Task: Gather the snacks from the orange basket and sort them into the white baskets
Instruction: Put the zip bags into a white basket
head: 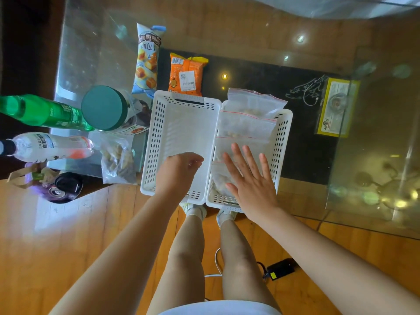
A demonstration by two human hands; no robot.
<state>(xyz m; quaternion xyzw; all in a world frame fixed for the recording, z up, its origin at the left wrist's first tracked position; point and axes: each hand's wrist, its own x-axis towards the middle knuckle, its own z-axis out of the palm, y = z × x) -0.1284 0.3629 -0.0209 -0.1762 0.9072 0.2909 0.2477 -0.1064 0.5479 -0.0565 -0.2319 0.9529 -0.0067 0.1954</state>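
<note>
1. Snacks: several clear zip bags [246,126] with red seal lines lie stacked in the right white basket [283,133]; the farthest bag sticks out past its far rim.
2. Left white basket [156,133] stands touching the right one, side by side on the glass table [227,26]; nothing visible inside it.
3. Right hand [250,178]: fingers straight and spread, palm down over the near end of the bags. Contact with the top bag cannot be told for certain.
4. Left hand [179,171]: over the near part of the left basket, fingers loosely curled, holding nothing visible.
5. Beyond the baskets: a blue bread packet [147,60] and an orange snack packet [186,75], the latter just beside the left basket's far rim.
6. Left of the baskets: a green-lidded jar [104,108], a green bottle [43,112], a clear bottle [50,146], and a clear bag of snacks [117,162].
7. No orange basket is in view.
</note>
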